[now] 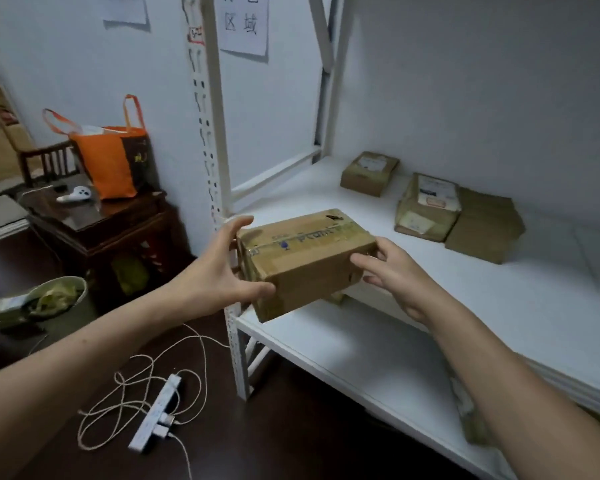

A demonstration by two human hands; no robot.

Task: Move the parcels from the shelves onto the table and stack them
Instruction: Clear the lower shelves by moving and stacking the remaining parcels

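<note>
Between the hands point(219, 268) point(399, 275), one parcel point(305, 258)

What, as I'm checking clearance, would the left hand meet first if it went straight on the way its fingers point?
The taped brown cardboard parcel, whose near end the left hand holds; nothing lies between them.

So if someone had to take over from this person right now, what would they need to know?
Hands: the left hand and right hand each grip one end of the taped brown cardboard box, held at the white metal shelf's front corner.
On the shelf: a small brown parcel at the back, a labelled parcel and a flat brown parcel touching it.
Done: no stack is in view, so I cannot tell.
Left: carry this box off, then bring the other three and stack them all.
</note>
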